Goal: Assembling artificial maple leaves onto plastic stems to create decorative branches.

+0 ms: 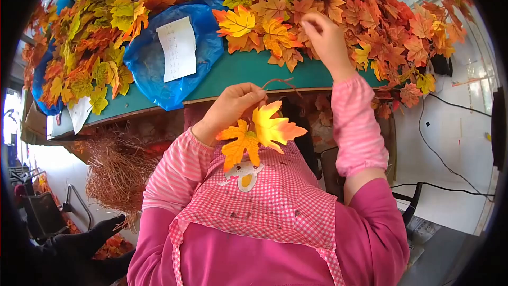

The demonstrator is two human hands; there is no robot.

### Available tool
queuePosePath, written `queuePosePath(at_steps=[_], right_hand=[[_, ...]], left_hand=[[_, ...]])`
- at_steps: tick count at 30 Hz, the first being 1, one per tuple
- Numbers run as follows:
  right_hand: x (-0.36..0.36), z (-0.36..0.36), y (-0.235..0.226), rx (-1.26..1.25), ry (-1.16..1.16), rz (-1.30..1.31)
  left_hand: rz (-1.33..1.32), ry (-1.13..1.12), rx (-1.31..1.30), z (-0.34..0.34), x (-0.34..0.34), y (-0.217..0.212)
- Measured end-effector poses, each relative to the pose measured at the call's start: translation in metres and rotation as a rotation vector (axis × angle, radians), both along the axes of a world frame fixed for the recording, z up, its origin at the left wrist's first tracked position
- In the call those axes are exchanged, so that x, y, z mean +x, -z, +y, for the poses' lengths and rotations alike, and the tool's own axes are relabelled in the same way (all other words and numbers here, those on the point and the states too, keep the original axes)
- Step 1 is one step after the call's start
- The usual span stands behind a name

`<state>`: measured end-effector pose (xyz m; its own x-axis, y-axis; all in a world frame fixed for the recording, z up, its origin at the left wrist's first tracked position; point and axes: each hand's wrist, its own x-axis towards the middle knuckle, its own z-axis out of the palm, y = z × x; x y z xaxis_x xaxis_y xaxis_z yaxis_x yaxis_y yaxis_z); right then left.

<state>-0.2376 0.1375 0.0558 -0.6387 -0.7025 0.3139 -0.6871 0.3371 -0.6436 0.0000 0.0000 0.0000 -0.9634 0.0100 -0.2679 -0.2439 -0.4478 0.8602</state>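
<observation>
My left hand (233,103) is closed in a pinch in front of the table edge, holding a small spray of artificial maple leaves by its stems. One leaf in it is yellow with orange tips (272,126); an orange leaf (241,144) hangs beside it over my apron. A thin brown stem (276,80) curves out past the fingers. Raised to the right, my right hand (328,42) has its fingers curled toward the thumb, close to a heap of orange artificial leaves (365,5). Whatever lies between those fingertips, if anything, is too small to make out.
On the green table (243,74) lies a blue plastic bag (203,34) with a handwritten white paper (177,50) on it. Yellow-green leaves (79,37) are heaped at the left. A bundle of brown stems (114,172) hangs below the table's front. Black cables (442,161) run at right.
</observation>
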Motion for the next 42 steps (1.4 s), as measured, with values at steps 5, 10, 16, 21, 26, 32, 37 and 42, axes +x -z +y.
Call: queuePosePath(at_steps=[5,10,16,21,26,32,37,42], right_hand=[[-0.041,-0.034,0.020,0.017,0.128,0.304],[-0.050,-0.038,0.013,-0.247,0.037,0.190],[-0.049,-0.030,-0.026,-0.757,-0.067,-0.454],[-0.001,-0.021,-0.038,-0.601,-0.439,-0.755],[0.078,-0.012,-0.005,-0.037,-0.450,-0.640],[0.102,-0.016,0.015,0.127,-0.384,-0.113],[0.102,-0.019,0.016,0.120,-0.387,0.153],[0.099,-0.019,0.014,0.151,-0.427,0.140]], left_hand=[[-0.060,-0.071,-0.163,0.006,0.002,-0.005],[-0.032,-0.081,-0.136,-0.008,0.013,-0.001],[0.042,-0.157,-0.307,0.003,0.010,0.002],[0.096,-0.331,-0.430,0.002,0.009,0.006],[0.050,-0.438,-0.482,-0.004,0.004,0.013],[0.024,-0.414,-0.496,-0.006,0.004,0.019],[0.063,-0.418,-0.511,-0.008,0.004,0.018],[0.047,-0.372,-0.478,-0.009,0.007,0.015]])
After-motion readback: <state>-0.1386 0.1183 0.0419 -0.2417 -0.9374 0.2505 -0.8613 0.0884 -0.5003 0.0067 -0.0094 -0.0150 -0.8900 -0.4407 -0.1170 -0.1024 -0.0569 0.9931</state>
